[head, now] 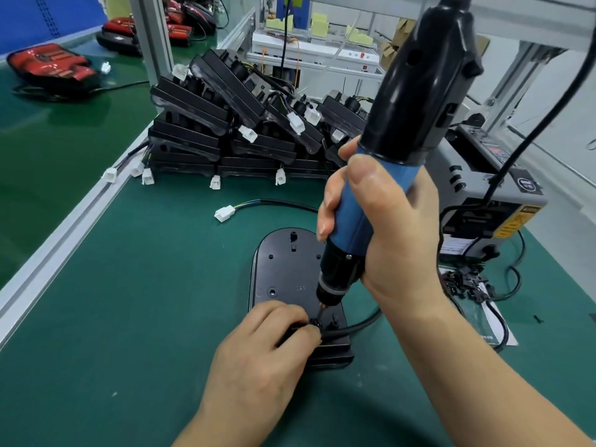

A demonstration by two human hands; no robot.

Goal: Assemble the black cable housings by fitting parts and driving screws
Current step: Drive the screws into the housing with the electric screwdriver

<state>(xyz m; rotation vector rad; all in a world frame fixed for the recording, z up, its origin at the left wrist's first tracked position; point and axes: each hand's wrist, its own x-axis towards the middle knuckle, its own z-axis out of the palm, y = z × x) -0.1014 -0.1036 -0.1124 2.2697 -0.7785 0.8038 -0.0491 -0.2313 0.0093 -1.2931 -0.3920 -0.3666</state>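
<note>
Black housing [283, 269] lies flat on the green worktop [145, 301], right in front of me. My left hand [258, 356] rests on its near end. Its fingers [290, 317] are curled and pinch the black cable [358, 327] down where it meets the housing. My right hand [380, 240] is wrapped tight round the blue grip of the screwdriver [412, 101], which stands almost upright. Its tip touches a small screw [315, 322] just beside my left fingertips. A white plug [224, 213] lies behind the housing. Farther back is a pile of more housings [225, 124]. A grey box [477, 201] sits to the right, with a heap of small black bits [464, 282] near it.
</note>
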